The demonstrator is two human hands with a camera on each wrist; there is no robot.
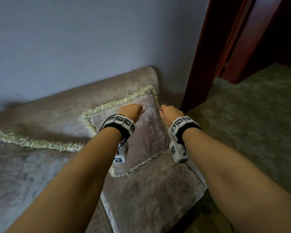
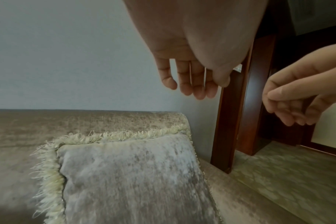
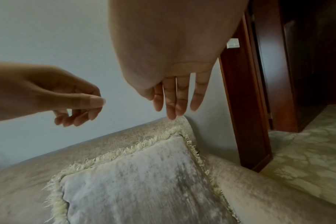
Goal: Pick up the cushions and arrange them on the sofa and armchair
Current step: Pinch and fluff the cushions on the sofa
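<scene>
A pale grey velvet cushion (image 1: 144,132) with a cream fringe leans against the backrest at the right end of the beige sofa (image 1: 57,111). The same cushion (image 2: 132,178) (image 3: 144,184) fills the lower part of both wrist views. My left hand (image 1: 133,110) (image 2: 190,84) hovers above the cushion's upper edge, fingers loosely hanging, holding nothing. My right hand (image 1: 170,111) (image 3: 175,98) hangs beside it near the cushion's right corner, fingers straight and relaxed, also holding nothing. Neither hand touches the cushion. A second fringed cushion (image 1: 20,162) lies on the seat at the left.
A blue-grey wall (image 1: 91,39) rises behind the sofa. A dark red wooden door frame (image 1: 207,56) stands right of the sofa's end. Green patterned carpet (image 1: 250,115) covers the floor to the right.
</scene>
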